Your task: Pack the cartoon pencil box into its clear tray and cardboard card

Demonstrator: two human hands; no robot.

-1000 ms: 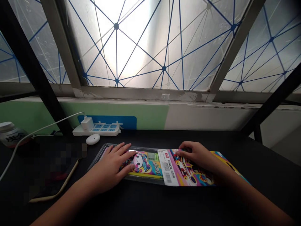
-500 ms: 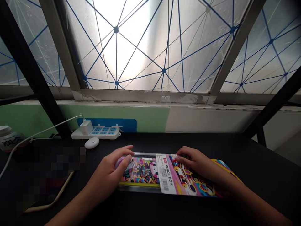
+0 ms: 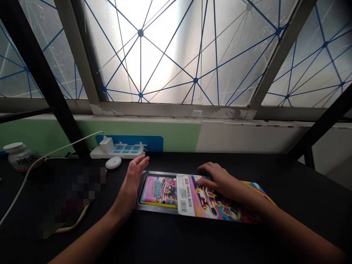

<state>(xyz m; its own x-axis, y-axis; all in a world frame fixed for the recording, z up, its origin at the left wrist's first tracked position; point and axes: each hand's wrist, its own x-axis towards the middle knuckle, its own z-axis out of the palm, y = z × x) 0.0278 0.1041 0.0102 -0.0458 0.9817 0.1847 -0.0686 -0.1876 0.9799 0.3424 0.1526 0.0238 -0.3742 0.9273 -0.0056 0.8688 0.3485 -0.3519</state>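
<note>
A colourful pencil box (image 3: 161, 190) in clear plastic packaging lies flat on the black table (image 3: 176, 238), partly inside a printed card sleeve (image 3: 200, 201) labelled PENCIL BOX. My left hand (image 3: 132, 183) stands on edge against the left end of the packaging, fingers straight and together, holding nothing. My right hand (image 3: 220, 181) lies flat on top of the sleeve, pressing it down, fingers spread.
A white power strip (image 3: 118, 150) with a charger and cable sits by the wall at the back left. A small white oval case (image 3: 113, 162) lies beside it. A white-lidded jar (image 3: 20, 157) stands at far left. A blurred dark item lies left of my arm.
My left hand came off the top of the pencil box and moved to its left end. The box has slid further right into the sleeve, so less of it shows.
</note>
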